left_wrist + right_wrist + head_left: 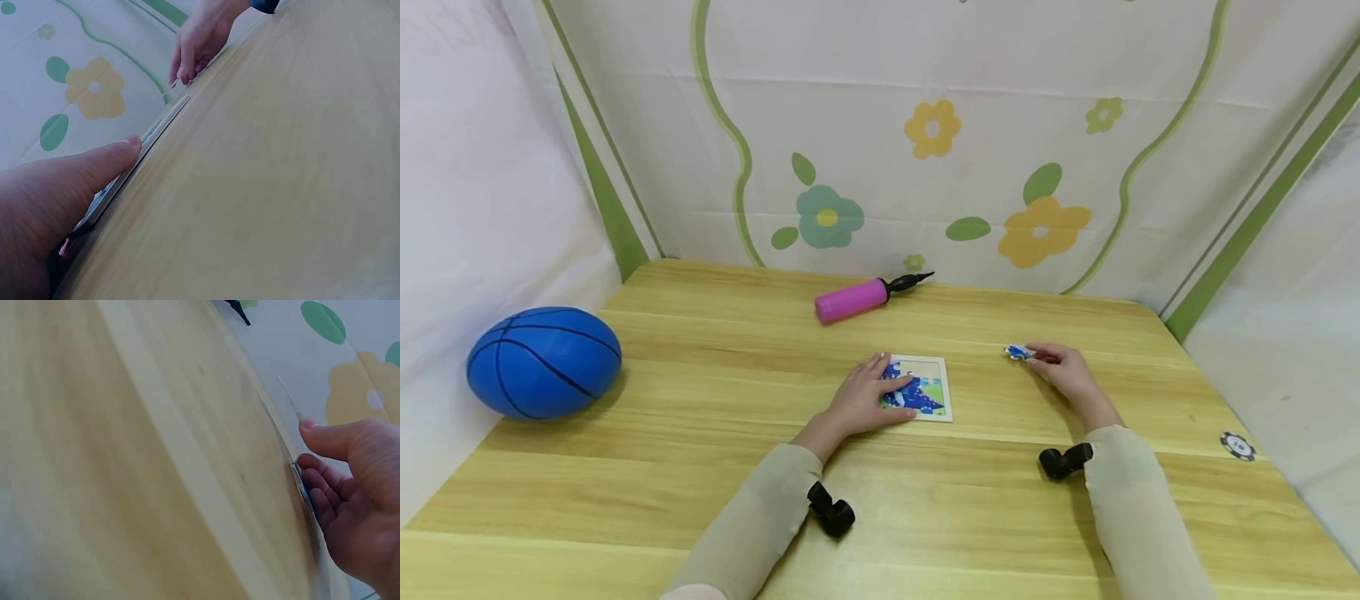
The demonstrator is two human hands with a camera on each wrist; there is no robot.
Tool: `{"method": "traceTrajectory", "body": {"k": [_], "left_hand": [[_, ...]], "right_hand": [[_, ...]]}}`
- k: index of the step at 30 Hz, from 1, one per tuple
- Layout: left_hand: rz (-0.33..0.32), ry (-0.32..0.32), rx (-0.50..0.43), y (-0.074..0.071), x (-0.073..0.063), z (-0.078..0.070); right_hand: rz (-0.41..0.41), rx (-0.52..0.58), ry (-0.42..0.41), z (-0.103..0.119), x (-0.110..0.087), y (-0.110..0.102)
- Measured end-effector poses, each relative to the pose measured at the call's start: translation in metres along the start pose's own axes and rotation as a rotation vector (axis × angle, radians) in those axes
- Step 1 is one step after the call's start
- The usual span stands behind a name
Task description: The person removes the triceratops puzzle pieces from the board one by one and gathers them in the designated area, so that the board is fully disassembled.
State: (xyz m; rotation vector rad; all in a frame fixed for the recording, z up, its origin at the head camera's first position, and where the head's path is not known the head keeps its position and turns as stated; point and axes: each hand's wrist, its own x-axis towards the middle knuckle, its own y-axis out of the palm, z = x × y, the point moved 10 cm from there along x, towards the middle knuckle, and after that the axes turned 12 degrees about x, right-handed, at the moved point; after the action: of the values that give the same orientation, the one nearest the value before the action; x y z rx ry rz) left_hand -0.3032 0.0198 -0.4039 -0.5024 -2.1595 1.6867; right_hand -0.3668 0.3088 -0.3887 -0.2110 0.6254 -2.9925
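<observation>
A square jigsaw puzzle in a white frame (948, 392) lies near the middle of the pale wood-grain table (962, 508). Well to its left sits a blue ball with black lines (544, 362); beyond it, towards the far edge, lies a pink cylindrical hand pump with a black nozzle (853, 300). A black-and-white round chip (1237, 446) lies near the right edge, and a white curtain with printed flowers (880, 108) hangs behind.

The left hand (867, 397), fingers spread, rests on the left part of the puzzle, hiding some of it. Well apart to the right, the right hand (1067, 373) pinches a small blue-and-white jigsaw piece (1017, 352); the right wrist view shows another thin edge against its curled fingers, unclear what.

Inside the frame are blue and green pieces, with a pale area towards the far side.
</observation>
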Motion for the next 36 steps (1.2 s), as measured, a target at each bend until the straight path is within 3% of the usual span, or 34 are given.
{"method": "traceTrajectory", "body": {"k": [11, 36], "left_hand": [[0.008, -0.001, -0.002, 0.0, -0.001, 0.0], [0.019, 0.003, -0.006, 0.003, 0.001, -0.002]], "right_hand": [[0.045, -0.173, -0.086, 0.003, 0.006, 0.015], [0.053, -0.22, 0.009, -0.006, 0.003, 0.012]]}}
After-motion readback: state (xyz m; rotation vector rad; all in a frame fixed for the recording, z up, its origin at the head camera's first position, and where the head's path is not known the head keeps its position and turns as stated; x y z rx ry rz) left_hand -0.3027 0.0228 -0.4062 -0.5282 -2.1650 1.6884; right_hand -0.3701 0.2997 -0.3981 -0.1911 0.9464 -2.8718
